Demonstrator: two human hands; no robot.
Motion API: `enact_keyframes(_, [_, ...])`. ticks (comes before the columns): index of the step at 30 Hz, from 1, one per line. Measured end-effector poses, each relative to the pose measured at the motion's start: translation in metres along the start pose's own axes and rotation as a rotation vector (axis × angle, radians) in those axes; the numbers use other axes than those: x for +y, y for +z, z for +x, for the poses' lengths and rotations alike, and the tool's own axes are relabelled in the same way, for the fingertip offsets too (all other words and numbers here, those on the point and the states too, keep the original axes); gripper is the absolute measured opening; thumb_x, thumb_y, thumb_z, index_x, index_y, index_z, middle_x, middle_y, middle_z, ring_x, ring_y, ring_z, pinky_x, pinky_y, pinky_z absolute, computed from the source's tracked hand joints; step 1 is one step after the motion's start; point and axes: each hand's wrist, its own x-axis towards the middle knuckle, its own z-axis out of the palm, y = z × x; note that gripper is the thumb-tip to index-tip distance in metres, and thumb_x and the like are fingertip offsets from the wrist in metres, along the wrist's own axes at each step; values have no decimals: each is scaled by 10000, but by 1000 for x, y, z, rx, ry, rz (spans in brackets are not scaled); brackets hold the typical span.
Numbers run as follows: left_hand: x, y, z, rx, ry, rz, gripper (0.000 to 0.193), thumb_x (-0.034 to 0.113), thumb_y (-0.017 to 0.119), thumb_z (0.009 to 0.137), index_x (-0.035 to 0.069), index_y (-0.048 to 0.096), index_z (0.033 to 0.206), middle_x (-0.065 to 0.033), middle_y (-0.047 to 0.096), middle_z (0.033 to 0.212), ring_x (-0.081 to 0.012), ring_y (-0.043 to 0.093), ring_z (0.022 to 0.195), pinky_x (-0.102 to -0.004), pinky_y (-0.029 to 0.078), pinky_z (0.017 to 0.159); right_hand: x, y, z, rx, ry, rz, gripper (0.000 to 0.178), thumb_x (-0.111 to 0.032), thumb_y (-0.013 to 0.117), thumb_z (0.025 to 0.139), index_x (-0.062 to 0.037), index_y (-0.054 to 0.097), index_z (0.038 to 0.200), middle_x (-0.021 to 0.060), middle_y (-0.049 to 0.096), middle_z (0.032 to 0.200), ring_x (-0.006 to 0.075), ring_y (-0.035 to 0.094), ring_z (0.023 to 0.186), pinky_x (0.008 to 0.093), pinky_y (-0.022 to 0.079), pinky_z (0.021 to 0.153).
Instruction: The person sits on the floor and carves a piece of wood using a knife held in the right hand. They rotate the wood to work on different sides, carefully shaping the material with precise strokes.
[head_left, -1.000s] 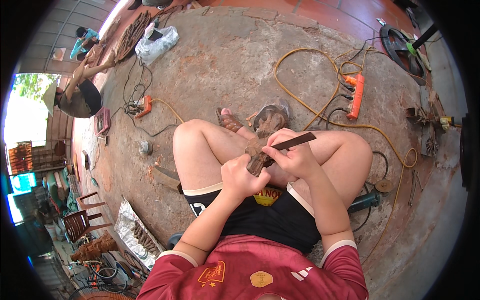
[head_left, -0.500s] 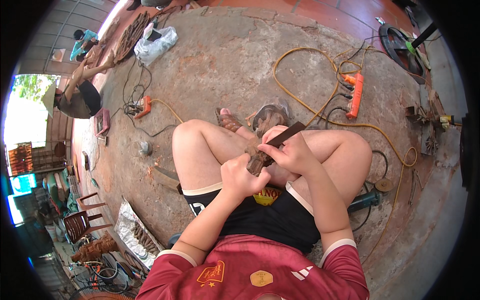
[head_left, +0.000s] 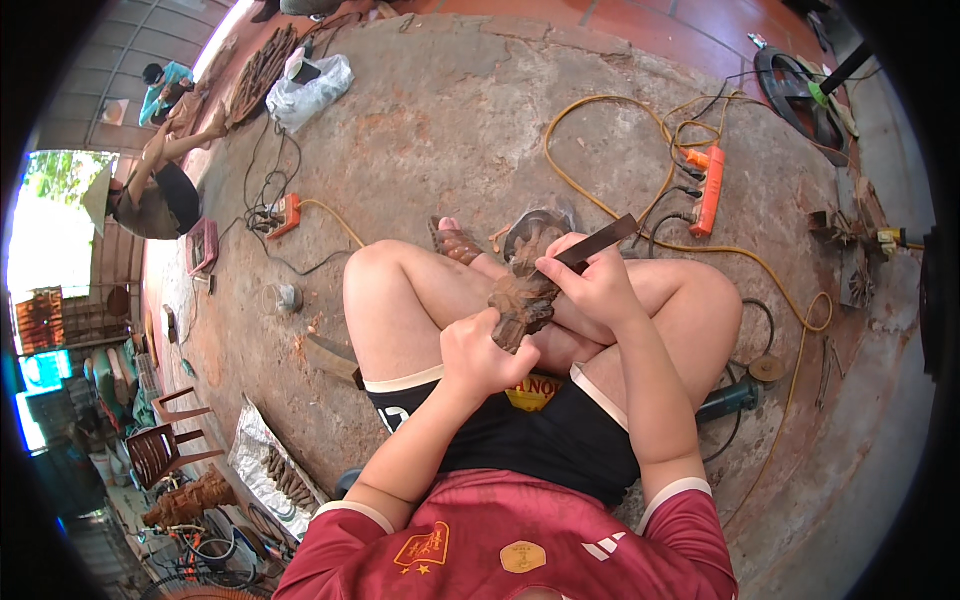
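The left hand's [head_left: 488, 350] grip was closed round the near end of the brown carving [head_left: 525, 298], which stretched away beyond the thumb, between the bent legs [head_left: 405, 315]. Right of the carving, the right hand's [head_left: 598, 290] grip pinched a dark strip [head_left: 608, 238]; whether strip and carving touched, I couldn't tell.

- White, overexposed opening [head_left: 60, 225] beyond the concrete floor [head_left: 430, 140]'s left edge
- Soft, faint shadows
- Pale sheen on far-edge tiles [head_left: 705, 40]
- Fisheye bending, black rim
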Motion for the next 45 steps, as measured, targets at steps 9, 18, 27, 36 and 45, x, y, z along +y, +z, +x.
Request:
enact_keyframes(9, [-9, -17, 29, -93, 22, 29, 317, 286, 723, 624, -10, 615, 650, -220, 589, 569, -410, 616, 551, -458, 518, 535, 33, -14, 24, 30, -154, 106, 195, -69, 742, 871, -51, 606, 732, 126, 633, 1170, 162, 608, 976, 292, 467, 834])
enact_keyframes(18, [-13, -29, 103, -150, 83, 114, 304, 272, 614, 683, -29, 656, 680, -259, 604, 649, -419, 624, 618, -461, 511, 608, 28, -12, 26, 77, 241, 649, 166, -185, 668, 961, -36, 627, 1022, 120, 634, 1273, 203, 624, 1069, 388, 513, 907])
enact_keyframes(27, [32, -34, 177, -362, 104, 388, 469, 414, 623, 660, -47, 644, 574, -247, 596, 575, -407, 636, 582, -454, 534, 585, 39, -47, 57, 406, 143, 593, 188, -266, 652, 974, -96, 645, 1053, 40, 660, 1197, 144, 594, 1014, 336, 500, 826])
enact_keyframes(36, [17, -18, 41, -306, 343, 282, 398, 404, 728, 584, 57, 532, 590, -132, 565, 541, -311, 615, 518, -408, 498, 505, 12, -34, 15, 66, 78, 225, 102, -97, 727, 891, -7, 678, 885, 104, 702, 1042, 122, 632, 922, 274, 507, 781])
enact_keyframes(45, [14, 0, -2, -228, 317, 233, 413, 378, 759, 558, 86, 470, 595, -89, 534, 529, -264, 576, 472, -355, 473, 484, 8, -26, -5, -112, 187, 33, 162, -84, 733, 873, 23, 721, 994, 34, 705, 888, 85, 610, 833, 253, 497, 739])
